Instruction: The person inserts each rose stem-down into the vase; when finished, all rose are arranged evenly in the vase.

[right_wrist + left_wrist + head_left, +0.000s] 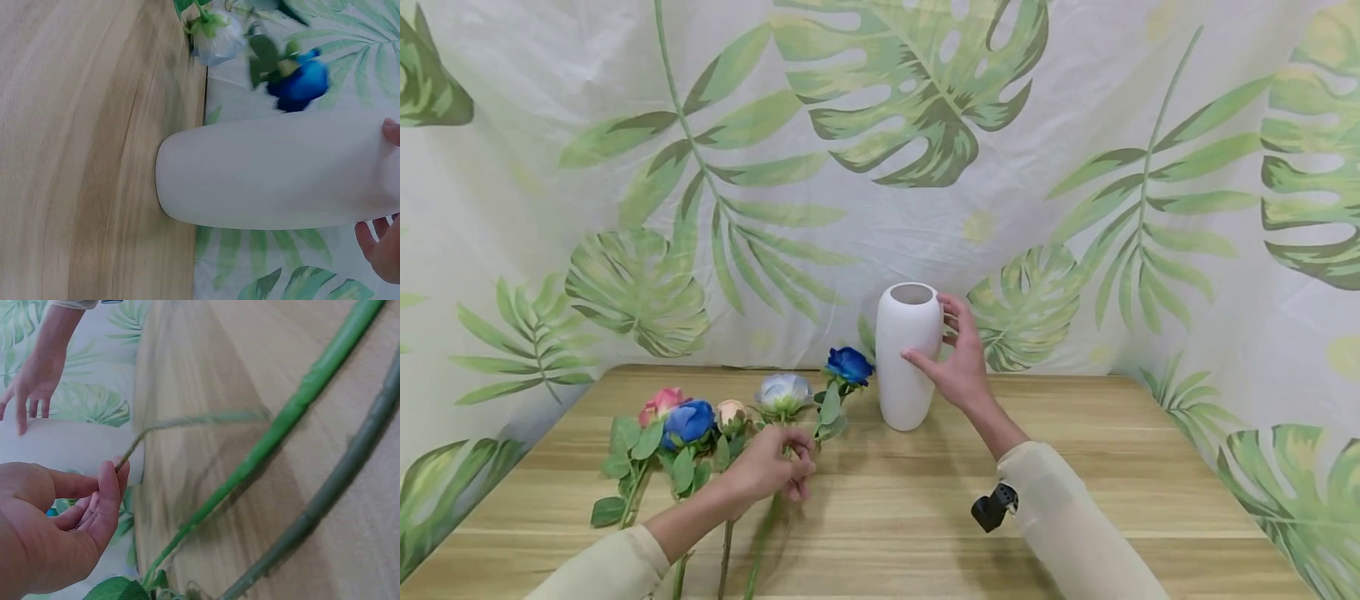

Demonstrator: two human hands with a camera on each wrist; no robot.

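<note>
A white vase (904,367) stands upright at the back of the wooden table, its round mouth facing up. My right hand (961,360) holds it from the right, thumb on the front and fingers round the upper side near the rim. Between thumb and fingertips, my left hand (772,467) pinches the thin stem (128,452) of a dark blue rose (848,365). That bloom is raised just left of the vase, outside it. In the right wrist view the rose (303,81) hangs beside the vase wall (269,169).
On the left of the table (880,533) lie a pink rose (658,406), another blue rose (688,421), a small peach rose (730,412) and a white flower (784,394). Their stems point toward the front edge. A leaf-patterned cloth (910,225) hangs behind.
</note>
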